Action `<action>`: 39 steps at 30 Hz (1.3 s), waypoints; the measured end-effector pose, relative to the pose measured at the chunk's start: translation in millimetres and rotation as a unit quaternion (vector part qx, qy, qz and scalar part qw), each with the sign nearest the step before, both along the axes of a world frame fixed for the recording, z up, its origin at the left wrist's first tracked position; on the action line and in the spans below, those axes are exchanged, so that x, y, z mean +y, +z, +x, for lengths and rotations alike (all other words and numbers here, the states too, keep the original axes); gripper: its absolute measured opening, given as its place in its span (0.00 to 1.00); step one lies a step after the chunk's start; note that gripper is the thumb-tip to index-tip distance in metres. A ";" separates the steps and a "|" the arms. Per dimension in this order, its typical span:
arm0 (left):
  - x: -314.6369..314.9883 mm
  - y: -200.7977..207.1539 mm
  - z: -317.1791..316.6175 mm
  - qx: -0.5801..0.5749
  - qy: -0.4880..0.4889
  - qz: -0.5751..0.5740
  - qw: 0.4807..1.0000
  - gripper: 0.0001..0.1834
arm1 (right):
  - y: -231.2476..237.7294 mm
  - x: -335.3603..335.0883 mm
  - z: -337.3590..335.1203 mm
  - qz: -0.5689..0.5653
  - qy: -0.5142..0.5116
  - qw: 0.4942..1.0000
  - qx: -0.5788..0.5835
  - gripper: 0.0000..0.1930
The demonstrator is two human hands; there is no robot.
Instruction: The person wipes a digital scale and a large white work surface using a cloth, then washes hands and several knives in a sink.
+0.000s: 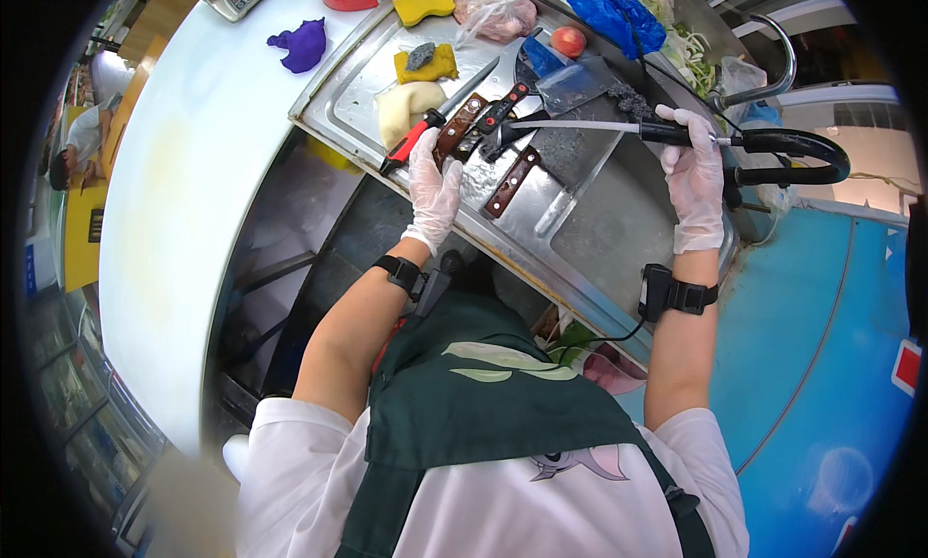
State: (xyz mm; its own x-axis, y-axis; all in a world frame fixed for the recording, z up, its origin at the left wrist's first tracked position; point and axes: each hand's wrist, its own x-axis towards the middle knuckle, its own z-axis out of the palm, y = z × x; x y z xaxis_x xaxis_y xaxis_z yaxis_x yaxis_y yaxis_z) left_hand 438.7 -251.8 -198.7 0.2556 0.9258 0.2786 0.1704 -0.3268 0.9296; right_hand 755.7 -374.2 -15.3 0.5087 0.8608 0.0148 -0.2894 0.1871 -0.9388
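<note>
My left hand (432,193), in a clear glove, is closed round the lower end of a brown riveted knife handle (462,125). Beside its fingers lies a sharpening steel (411,143) with a red and black handle. Another knife with a black handle (505,107) lies across the pile, and a cleaver with a brown handle (512,183) rests nearer me. My right hand (694,176), also gloved, grips the black faucet nozzle (667,133) on a curved black hose (802,152). From the nozzle a pale straight streak, apparently water, runs left to the knives.
The knives lie on a metal sink (590,220) drainboard. Farther back are yellow sponges (423,7), a scouring pad (420,56), a bag of meat (493,12), a peach (568,42) and a blue bag (609,12). A purple cloth (300,46) lies on the white counter (174,220).
</note>
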 end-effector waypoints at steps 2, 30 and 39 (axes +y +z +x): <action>0.0 0.7 0.0 -0.009 -0.002 -0.001 1.000 0.35 | 0.2 -5.1 0.5 -0.011 -0.003 1.000 0.013 0.13; -8.2 7.7 2.7 0.112 0.029 0.084 0.990 0.32 | -6.2 -4.8 6.7 -0.042 -0.036 0.997 -0.048 0.12; -14.3 13.0 9.4 0.143 0.011 0.097 0.985 0.31 | -0.2 -12.7 21.7 -0.030 -0.034 0.997 -0.061 0.16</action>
State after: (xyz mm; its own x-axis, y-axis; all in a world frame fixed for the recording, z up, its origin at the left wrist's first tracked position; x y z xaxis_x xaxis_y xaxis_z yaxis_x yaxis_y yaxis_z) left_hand 448.1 -266.0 -185.7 0.3302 0.8686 0.3694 0.4259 -0.4863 0.7629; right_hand 777.4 -387.0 -15.5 0.5629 0.8259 0.0300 -0.1600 0.1446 -0.9765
